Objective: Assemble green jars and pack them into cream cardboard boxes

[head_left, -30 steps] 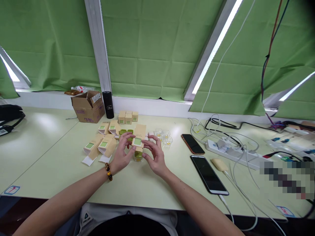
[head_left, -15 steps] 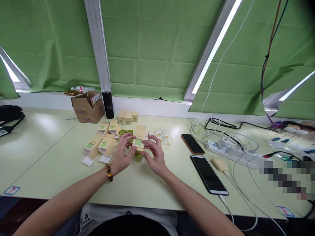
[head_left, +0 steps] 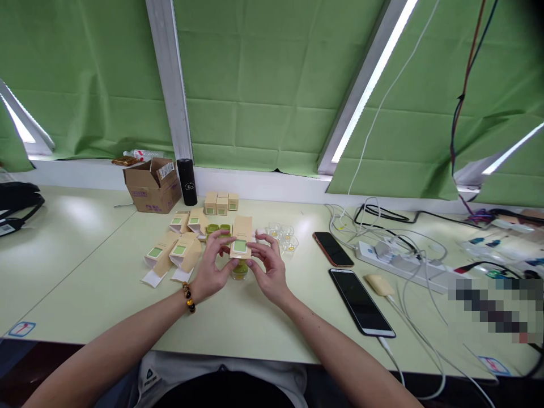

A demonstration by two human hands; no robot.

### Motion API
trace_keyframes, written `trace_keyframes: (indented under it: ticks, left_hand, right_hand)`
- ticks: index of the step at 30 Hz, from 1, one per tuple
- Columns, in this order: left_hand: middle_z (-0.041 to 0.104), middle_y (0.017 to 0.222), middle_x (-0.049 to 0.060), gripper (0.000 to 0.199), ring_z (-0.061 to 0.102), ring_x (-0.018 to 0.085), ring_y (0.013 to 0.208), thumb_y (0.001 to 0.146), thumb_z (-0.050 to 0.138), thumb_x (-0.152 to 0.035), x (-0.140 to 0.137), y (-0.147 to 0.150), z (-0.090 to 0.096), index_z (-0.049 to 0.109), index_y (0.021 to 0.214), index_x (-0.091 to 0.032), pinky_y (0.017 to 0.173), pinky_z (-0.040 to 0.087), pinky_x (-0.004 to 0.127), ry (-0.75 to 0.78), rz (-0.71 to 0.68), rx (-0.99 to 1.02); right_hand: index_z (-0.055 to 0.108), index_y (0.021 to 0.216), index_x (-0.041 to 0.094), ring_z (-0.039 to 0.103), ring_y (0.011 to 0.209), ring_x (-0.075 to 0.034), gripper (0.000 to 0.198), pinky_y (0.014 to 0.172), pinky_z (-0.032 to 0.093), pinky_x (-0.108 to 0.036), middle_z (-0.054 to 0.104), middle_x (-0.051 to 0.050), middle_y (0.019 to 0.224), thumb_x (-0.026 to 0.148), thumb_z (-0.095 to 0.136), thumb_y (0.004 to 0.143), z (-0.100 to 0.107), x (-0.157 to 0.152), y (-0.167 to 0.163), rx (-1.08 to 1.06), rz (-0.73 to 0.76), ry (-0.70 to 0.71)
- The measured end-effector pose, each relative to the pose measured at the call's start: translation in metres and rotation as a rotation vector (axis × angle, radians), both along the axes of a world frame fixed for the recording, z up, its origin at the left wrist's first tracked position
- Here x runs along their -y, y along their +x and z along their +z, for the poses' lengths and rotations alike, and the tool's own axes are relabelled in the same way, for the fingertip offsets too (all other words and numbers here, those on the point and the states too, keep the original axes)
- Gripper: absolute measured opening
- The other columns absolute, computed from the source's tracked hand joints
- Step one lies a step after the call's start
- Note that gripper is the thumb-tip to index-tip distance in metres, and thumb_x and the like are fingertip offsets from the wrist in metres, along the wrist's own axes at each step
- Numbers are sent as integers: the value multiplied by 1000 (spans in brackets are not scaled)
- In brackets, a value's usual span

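Note:
Between my two hands is a small beige carton [head_left: 242, 230] with a green square window, its top flap standing up. My left hand [head_left: 215, 263] pinches its left side, a beaded bracelet on the wrist. From the other side my right hand [head_left: 270, 269] grips the carton with fingers curled. Directly under the carton's lower end stands a green-topped clear jar [head_left: 240, 271], partly covered by it. Behind my left fingers sit green pieces [head_left: 219, 228]. Clear glass-like cups [head_left: 287, 235] with yellow centres stand beyond my right hand.
Several opened cartons [head_left: 186, 252] lie left of my hands; closed ones [head_left: 221, 204] stand farther back. A cardboard box [head_left: 153, 190] and black cylinder [head_left: 186, 182] are at the back left. Two phones [head_left: 361, 303], a power strip [head_left: 399, 265] and tangled cables occupy the right side.
Very little differs. The carton sits slightly further right and its window is turned a touch; both hands keep their grip on it.

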State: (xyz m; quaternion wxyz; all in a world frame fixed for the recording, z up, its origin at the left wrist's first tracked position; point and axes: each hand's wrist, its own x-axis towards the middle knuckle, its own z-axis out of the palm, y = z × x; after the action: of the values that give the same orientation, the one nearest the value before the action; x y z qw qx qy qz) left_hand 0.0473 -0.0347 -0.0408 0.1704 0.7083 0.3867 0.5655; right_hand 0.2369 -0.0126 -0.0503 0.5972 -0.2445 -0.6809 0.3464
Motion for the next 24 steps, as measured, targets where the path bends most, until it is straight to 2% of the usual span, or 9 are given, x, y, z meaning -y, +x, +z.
trace_keyframes:
  ticks: [8, 12, 19, 24]
  left_hand:
    - [52, 141, 15, 34, 60, 28, 119, 96, 70, -30, -1, 1, -3, 65, 129, -27, 83, 57, 40, 31, 55, 2]
    - [53, 139, 15, 29, 63, 25, 113, 97, 70, -29, -1, 2, -2, 67, 125, -26, 82, 58, 38, 62, 69, -1]
    - [54, 137, 14, 29, 58, 29, 127, 98, 67, -28, -1, 4, -4, 65, 127, -27, 87, 60, 40, 102, 96, -32]
    - [47, 148, 16, 40, 45, 33, 144, 98, 66, -30, 2, 3, 0, 57, 136, -26, 106, 53, 51, 85, 108, -82]
  right_hand:
    - [72, 123, 30, 70, 113, -21, 25, 102, 65, -44, 41, -9, 139, 33, 69, 98, -2, -1, 0, -13, 9, -4]
    - [74, 119, 30, 65, 122, -24, 22, 101, 66, -44, 43, -9, 137, 34, 69, 98, -3, -3, 0, -16, -2, -1]
    - [75, 116, 29, 56, 134, -28, 20, 99, 67, -45, 44, -10, 133, 34, 70, 97, -5, -3, 0, -1, -37, -1]
    - [73, 122, 32, 52, 137, -30, 25, 107, 61, -52, 48, -11, 133, 32, 70, 97, -5, -3, 1, 54, -93, 59]
